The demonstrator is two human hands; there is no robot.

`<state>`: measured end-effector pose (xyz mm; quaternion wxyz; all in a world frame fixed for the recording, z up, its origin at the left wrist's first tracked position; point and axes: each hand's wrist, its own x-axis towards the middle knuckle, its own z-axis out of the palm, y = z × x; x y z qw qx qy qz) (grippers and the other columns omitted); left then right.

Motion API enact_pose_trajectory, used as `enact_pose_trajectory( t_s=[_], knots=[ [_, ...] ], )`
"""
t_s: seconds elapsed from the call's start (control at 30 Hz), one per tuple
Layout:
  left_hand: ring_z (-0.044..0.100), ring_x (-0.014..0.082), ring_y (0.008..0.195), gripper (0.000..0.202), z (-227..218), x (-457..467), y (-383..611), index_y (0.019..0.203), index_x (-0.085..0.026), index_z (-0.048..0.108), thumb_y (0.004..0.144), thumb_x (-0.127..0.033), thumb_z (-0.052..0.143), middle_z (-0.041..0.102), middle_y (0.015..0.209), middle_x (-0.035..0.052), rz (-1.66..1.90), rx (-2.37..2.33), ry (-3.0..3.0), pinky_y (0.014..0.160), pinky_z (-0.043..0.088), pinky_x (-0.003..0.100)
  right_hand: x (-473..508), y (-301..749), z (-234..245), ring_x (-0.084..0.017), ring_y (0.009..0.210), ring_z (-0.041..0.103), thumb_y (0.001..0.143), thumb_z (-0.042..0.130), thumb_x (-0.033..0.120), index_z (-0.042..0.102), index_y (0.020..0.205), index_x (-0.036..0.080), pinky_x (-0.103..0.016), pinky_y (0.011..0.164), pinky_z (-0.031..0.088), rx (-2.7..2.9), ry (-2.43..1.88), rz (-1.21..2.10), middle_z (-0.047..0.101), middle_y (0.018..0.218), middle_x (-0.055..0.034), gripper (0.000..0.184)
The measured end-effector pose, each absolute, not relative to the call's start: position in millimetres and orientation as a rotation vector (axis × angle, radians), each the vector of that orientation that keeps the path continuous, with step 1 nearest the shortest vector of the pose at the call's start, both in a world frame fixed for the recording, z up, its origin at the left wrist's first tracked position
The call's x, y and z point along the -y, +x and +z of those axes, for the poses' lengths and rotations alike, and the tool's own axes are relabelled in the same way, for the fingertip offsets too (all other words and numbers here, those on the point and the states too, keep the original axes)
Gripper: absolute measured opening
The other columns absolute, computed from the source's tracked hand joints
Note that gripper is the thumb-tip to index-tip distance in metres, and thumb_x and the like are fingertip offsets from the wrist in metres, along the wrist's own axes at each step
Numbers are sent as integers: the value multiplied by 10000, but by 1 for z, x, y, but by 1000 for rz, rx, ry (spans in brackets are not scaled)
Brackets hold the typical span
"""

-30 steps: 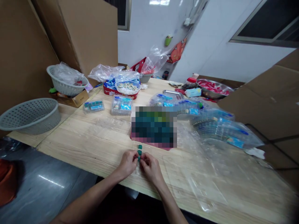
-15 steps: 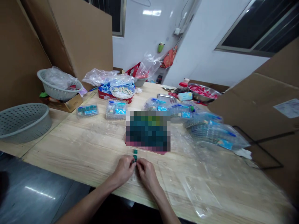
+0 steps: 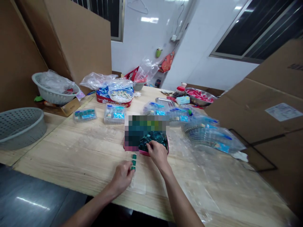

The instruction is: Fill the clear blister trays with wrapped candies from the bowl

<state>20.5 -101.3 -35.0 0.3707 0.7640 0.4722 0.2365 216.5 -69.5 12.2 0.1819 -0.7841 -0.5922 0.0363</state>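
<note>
Three small green square pieces point(image 3: 134, 162) lie in a line on a thin clear plastic tray point(image 3: 139, 186) near the table's front edge. At the lowest piece, my left hand point(image 3: 121, 176) is closed, thumb and forefinger around its edge. My right hand point(image 3: 159, 154) reaches over the front of a pink-rimmed container point(image 3: 145, 153). Loose dark green shiny pieces point(image 3: 153, 137) fill its visible part; the remainder is pixelated. The right fingers are curled down at these pieces, and whatever is between them is hidden.
Filled clear cases point(image 3: 115, 114) stand behind the container, with more clear cases point(image 3: 210, 138) stacked to the right. A grey basket point(image 3: 22, 127) sits at left. A red tin point(image 3: 104, 99) and a metal bowl point(image 3: 200, 97) stand farther back. Clear plastic sheets point(image 3: 189, 176) cover the right side.
My right hand has left the green pieces and moved forward and right to the container. My left hand stays by the row, where three green squares now show clearly. The view has shifted slightly.
</note>
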Motion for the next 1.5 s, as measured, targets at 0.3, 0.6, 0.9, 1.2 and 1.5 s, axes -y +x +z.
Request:
enact_pose_trajectory(
  t_s=[0.3,0.6,0.9,1.2,1.5],
  knots=[
    [529,128,568,176,-10,101,27,676,-153,571,779,-291,537,558,626,12,846,-1084,1465,524,380,230,84,215,-2,-169,563,607,694,590,273,630,656,181,-249,549,435,1198,-1680,571,658,615,-20,107],
    [605,129,545,411,-2,90,32,792,-113,600,639,-478,711,618,675,27,876,-967,806,521,470,240,120,196,-11,-173,632,612,742,586,322,643,738,176,-267,583,488,1206,-1569,544,661,722,-44,157],
    [564,104,521,250,-6,90,-2,646,-125,593,646,-359,683,612,611,17,969,-1072,922,478,423,197,121,184,-13,-150,591,565,721,523,184,653,698,182,-224,547,392,1746,-1706,738,649,651,-16,132],
    [572,102,529,223,-13,99,-5,633,-130,575,637,-329,676,590,609,1,893,-1063,961,482,433,192,136,174,-17,-154,613,595,667,542,137,668,822,175,-234,579,445,1644,-1653,911,659,691,-13,203],
    [590,126,550,247,-26,107,-1,681,-128,593,623,-344,697,602,592,7,760,-997,975,546,496,246,156,152,-29,-182,775,657,700,643,181,680,835,197,-297,718,544,1290,-1318,1065,689,883,-51,142]
  ],
)
